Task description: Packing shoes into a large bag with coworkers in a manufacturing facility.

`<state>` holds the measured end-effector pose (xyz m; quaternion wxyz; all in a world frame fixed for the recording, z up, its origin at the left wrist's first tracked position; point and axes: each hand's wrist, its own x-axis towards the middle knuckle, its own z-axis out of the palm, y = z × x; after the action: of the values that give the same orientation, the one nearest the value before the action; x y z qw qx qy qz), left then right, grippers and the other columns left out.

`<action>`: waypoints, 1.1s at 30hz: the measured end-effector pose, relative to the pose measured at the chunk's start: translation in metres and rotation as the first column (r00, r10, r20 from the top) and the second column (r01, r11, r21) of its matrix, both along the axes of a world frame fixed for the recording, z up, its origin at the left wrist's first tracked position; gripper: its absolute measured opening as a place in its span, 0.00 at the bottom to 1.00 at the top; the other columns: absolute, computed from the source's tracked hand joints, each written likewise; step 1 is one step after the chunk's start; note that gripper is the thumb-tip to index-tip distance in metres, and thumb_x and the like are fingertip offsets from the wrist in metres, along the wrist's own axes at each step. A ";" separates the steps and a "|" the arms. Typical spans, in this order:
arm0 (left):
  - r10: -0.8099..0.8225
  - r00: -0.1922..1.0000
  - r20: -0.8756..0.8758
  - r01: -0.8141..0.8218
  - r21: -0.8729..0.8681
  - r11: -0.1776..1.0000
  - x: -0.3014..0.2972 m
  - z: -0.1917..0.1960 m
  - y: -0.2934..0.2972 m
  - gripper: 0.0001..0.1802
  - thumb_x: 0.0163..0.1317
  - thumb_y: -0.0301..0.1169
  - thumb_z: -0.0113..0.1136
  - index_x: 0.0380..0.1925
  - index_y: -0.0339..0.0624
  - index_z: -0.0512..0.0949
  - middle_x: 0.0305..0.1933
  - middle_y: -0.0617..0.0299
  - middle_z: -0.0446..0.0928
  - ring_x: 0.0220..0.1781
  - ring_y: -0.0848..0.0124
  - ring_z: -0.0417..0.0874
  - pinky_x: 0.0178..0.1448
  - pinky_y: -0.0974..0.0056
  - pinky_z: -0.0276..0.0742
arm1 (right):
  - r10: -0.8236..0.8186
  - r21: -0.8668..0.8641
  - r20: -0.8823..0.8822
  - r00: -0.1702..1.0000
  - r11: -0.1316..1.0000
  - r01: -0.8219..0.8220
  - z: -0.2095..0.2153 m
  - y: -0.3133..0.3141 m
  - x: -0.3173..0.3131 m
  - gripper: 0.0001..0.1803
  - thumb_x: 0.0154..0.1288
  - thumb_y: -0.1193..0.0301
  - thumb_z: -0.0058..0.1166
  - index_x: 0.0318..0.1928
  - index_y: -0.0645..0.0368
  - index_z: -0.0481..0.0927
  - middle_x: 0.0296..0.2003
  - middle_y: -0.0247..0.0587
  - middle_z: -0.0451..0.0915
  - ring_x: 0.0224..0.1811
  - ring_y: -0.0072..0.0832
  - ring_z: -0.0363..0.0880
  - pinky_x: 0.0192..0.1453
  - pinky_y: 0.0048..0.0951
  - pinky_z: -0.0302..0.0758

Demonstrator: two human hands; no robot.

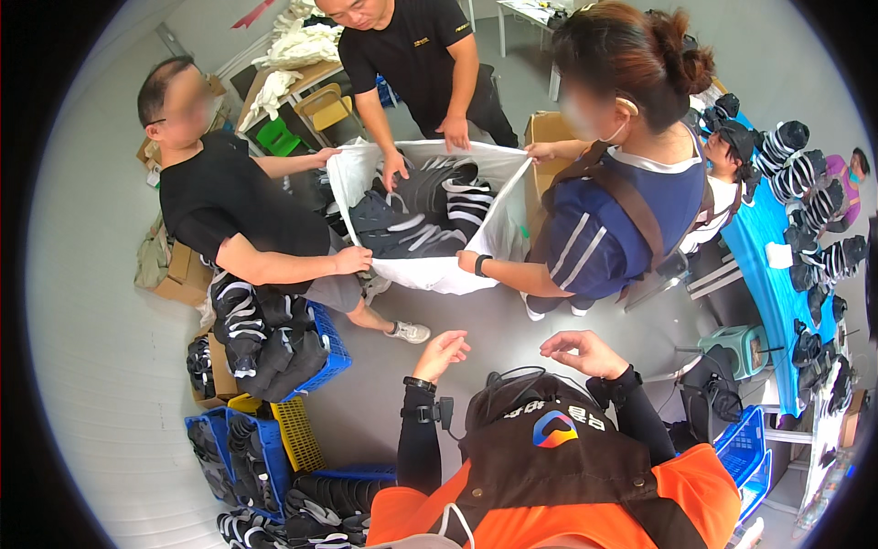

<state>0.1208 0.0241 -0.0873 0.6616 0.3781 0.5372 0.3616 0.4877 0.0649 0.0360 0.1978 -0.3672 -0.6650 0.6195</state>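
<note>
My left hand (443, 353) is raised in front of me, palm up, fingers apart, holding nothing. Beside it my right hand (585, 352) hovers with curled, spread fingers, also empty. Both are a little short of a large white bag (439, 273) that three other people hold open by its rim. The bag is filled with black garments with white stripes (425, 215). The nearest edge of the bag is held by a person's hand (353, 261) on the left and another's hand (468, 263) on the right.
Blue crates (331, 348) with black and white striped items stand at the left and lower left, beside a yellow crate (293, 430) and cardboard boxes (183, 279). A teal table (768, 274) with more such items runs along the right, with a green stool (741, 346) and a blue crate (745, 444) near it.
</note>
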 end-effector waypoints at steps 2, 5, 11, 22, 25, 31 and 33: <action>-0.004 1.000 0.008 0.004 -0.002 1.000 0.000 -0.003 0.003 0.21 0.75 0.41 0.56 0.61 0.41 0.76 0.44 0.63 0.83 0.39 0.77 0.81 0.47 0.71 0.76 | 0.011 -0.006 0.015 1.000 1.000 -0.011 0.003 0.001 0.001 0.11 0.71 0.76 0.57 0.51 0.60 0.84 0.45 0.36 0.88 0.47 0.22 0.84 0.54 0.28 0.79; -0.019 1.000 -0.015 0.018 -0.044 0.999 -0.008 -0.013 0.011 0.22 0.75 0.41 0.57 0.61 0.40 0.76 0.45 0.62 0.83 0.39 0.77 0.81 0.46 0.71 0.76 | 0.036 -0.008 0.023 0.999 0.999 -0.036 0.006 0.002 -0.004 0.11 0.72 0.77 0.57 0.52 0.61 0.83 0.46 0.37 0.87 0.49 0.24 0.84 0.56 0.29 0.80; 0.431 0.802 0.414 -0.550 0.231 0.803 -0.019 0.045 0.076 0.14 0.72 0.29 0.62 0.54 0.38 0.79 0.48 0.57 0.84 0.20 0.81 0.72 0.23 0.75 0.63 | 0.015 -0.009 0.003 1.000 1.000 -0.015 -0.009 -0.003 0.008 0.11 0.73 0.74 0.58 0.52 0.61 0.83 0.47 0.37 0.87 0.50 0.23 0.84 0.58 0.29 0.79; 0.505 0.622 0.599 -0.675 0.082 0.734 -0.022 0.070 0.122 0.10 0.72 0.30 0.62 0.51 0.44 0.82 0.55 0.57 0.83 0.14 0.84 0.61 0.20 0.76 0.57 | -0.027 -0.077 -0.078 0.997 0.997 0.021 0.000 -0.013 0.019 0.14 0.74 0.76 0.56 0.57 0.64 0.81 0.50 0.40 0.86 0.55 0.23 0.83 0.62 0.27 0.77; 0.475 0.641 0.603 -0.641 0.079 0.763 -0.023 0.059 0.116 0.09 0.73 0.29 0.62 0.51 0.45 0.82 0.55 0.56 0.83 0.15 0.83 0.61 0.20 0.75 0.56 | -0.038 -0.085 -0.100 0.994 0.996 0.030 -0.004 -0.015 0.023 0.14 0.74 0.76 0.56 0.56 0.64 0.81 0.50 0.40 0.86 0.55 0.23 0.83 0.62 0.27 0.77; 0.318 0.837 0.446 -0.390 0.079 0.917 -0.015 0.041 0.098 0.08 0.72 0.30 0.62 0.47 0.42 0.80 0.48 0.58 0.84 0.19 0.81 0.68 0.23 0.73 0.61 | -0.063 0.020 0.019 0.998 0.998 0.063 0.004 -0.020 0.030 0.14 0.73 0.70 0.59 0.55 0.62 0.82 0.48 0.37 0.87 0.52 0.22 0.83 0.61 0.28 0.77; 0.139 0.944 0.299 -0.173 0.091 0.981 -0.006 0.043 0.082 0.08 0.69 0.28 0.64 0.45 0.40 0.80 0.41 0.59 0.85 0.23 0.80 0.76 0.27 0.75 0.68 | -0.079 0.082 0.026 0.997 0.994 0.077 0.003 -0.022 0.034 0.13 0.72 0.68 0.60 0.53 0.60 0.83 0.46 0.37 0.88 0.49 0.22 0.84 0.57 0.27 0.79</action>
<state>0.1146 0.1059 -0.0440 0.6794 0.3150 0.4404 0.4951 0.5216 0.0431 0.0390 0.2270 -0.3935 -0.6775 0.5784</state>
